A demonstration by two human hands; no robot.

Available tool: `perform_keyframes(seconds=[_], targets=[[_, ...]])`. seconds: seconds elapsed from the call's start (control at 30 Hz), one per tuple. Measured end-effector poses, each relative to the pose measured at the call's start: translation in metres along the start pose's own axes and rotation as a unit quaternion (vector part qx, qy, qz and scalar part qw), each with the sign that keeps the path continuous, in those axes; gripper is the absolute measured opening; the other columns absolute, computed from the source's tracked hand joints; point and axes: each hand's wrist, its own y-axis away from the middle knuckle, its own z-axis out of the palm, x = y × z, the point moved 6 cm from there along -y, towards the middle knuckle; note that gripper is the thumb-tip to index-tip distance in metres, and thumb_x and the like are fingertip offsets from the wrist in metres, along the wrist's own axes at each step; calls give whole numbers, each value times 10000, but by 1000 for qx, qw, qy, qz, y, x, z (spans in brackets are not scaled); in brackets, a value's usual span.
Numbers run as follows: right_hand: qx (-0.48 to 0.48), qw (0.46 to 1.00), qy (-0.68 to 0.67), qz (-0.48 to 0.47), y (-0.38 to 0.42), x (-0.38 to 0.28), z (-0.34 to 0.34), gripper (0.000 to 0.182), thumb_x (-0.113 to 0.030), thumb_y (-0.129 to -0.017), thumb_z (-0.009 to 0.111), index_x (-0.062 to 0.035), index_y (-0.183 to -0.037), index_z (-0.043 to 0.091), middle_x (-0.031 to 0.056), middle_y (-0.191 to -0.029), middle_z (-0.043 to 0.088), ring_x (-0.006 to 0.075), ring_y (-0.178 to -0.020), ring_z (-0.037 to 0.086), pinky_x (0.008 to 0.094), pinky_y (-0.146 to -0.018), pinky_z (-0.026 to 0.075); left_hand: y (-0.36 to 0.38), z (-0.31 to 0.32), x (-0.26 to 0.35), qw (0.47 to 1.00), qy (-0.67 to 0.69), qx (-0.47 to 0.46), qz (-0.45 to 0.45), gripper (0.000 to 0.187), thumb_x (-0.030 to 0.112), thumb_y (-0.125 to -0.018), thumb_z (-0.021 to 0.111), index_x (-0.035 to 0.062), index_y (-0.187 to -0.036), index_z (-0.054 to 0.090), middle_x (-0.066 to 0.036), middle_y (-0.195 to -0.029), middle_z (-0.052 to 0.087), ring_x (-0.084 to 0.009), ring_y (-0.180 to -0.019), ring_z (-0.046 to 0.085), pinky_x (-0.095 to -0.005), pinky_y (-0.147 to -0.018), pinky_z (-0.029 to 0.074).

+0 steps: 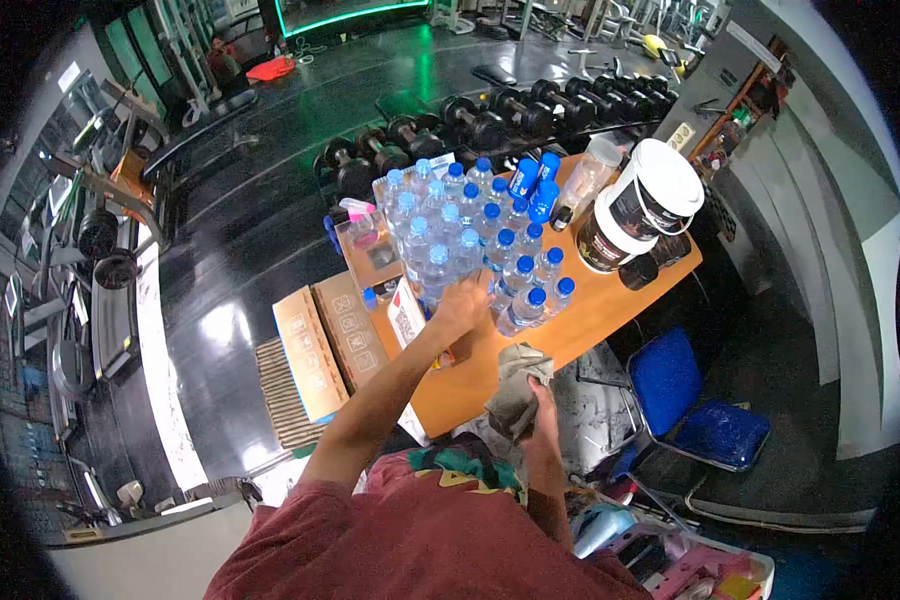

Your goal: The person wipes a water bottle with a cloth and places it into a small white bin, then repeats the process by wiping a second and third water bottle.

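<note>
My left hand (464, 302) reaches over the orange-brown table (592, 312) to the front of a cluster of clear water bottles. Its fingers curl closed against a water bottle (500, 290), most of which the hand and its neighbours hide. Bottles with light-blue caps (438, 258) stand on the left of the cluster, ones with dark-blue caps (525, 267) on the right. A crumpled grey cloth (518, 388) is gripped in my right hand (542, 412), just off the table's front edge.
White-lidded tubs (610, 232) and a clear shaker (592, 170) stand at the table's right end. A cardboard box (315, 350) is at the left. A blue chair (685, 400) stands right, a basket (705, 560) lower right. Dumbbells (475, 122) line a rack behind.
</note>
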Motion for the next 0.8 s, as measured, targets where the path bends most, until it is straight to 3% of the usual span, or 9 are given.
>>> perform_keyframes(seconds=[0.1, 0.17, 0.27, 0.33, 0.43, 0.47, 0.5, 0.57, 0.8], targets=[[41, 999, 24, -3, 3, -6, -6, 412, -192, -813, 589, -59, -1189, 484, 93, -1094, 560, 243, -972, 574, 400, -768, 505, 18, -7, 14, 998, -43, 20, 36, 364, 177, -777, 612, 34, -1061, 435, -167, -981, 564, -359, -820, 604, -449, -627, 500], [2, 998, 65, -16, -10, -4, -18, 391, -177, -860, 535, -62, -1226, 462, 94, -1154, 540, 238, -1000, 564, 391, -812, 483, 33, -13, 27, 996, -73, 22, 53, 351, 197, -786, 604, 35, -1048, 436, -157, -964, 577, -342, -810, 610, -433, -607, 503], [-23, 990, 116, -70, -38, 6, -50, 365, -159, -842, 568, -35, -1179, 499, 72, -1110, 560, 202, -992, 556, 331, -843, 453, 63, -5, 45, 995, 21, -79, 56, 392, 230, -799, 612, 42, -1101, 447, -189, -833, 608, -352, -796, 607, -455, -661, 481], [3, 982, 160, -99, -52, 13, -60, 364, -138, -850, 559, -31, -1191, 488, 71, -1124, 552, 198, -1010, 542, 324, -866, 433, 89, -14, 63, 992, 36, -76, 94, 408, 253, -793, 602, 47, -1109, 446, -148, -941, 602, -301, -873, 602, -474, -686, 481], [31, 970, 210, -118, -50, 10, -55, 375, -98, -861, 544, -21, -1219, 460, 71, -1154, 532, 193, -1044, 518, 315, -896, 408, 116, -8, 65, 993, 72, -44, 82, 434, 256, -785, 620, 40, -1120, 448, -132, -931, 603, -308, -917, 581, -481, -771, 447], [36, 969, 218, -108, -47, 9, -51, 387, -79, -864, 539, -16, -1233, 443, 73, -1171, 520, 191, -1059, 507, 314, -902, 403, 122, -7, 59, 990, 115, -65, 39, 519, 301, -774, 656, 40, -1169, 443, -143, -1045, 585, -328, -998, 554, -456, -861, 418], [36, 969, 217, -110, -51, 12, -54, 387, -79, -864, 539, -16, -1233, 443, 73, -1171, 520, 191, -1059, 507, 314, -902, 403, 127, -4, 56, 990, 114, -64, 41, 519, 301, -774, 656, 40, -1169, 443, -143, -1045, 585, -328, -998, 554, -456, -861, 418], [-16, 977, 175, -122, -60, 23, -59, 451, -133, -833, 582, -61, -1257, 449, 54, -1166, 526, 174, -1056, 498, 312, -886, 408, 137, 9, 37, 961, 271, -27, -45, 624, 340, -750, 699, 39, -1225, 428, -160, -1167, 537, -333, -1076, 520, -443, -913, 398], [-65, 965, 226, -114, -57, 18, -29, 444, -110, -821, 575, -30, -1240, 452, 58, -1163, 528, 174, -1051, 500, 304, -917, 377, 145, 57, 11, 925, 377, -54, 9, 747, 369, -683, 764, 39, -1260, 422, -183, -1216, 499, -330, -1158, 464, -426, -962, 368]])
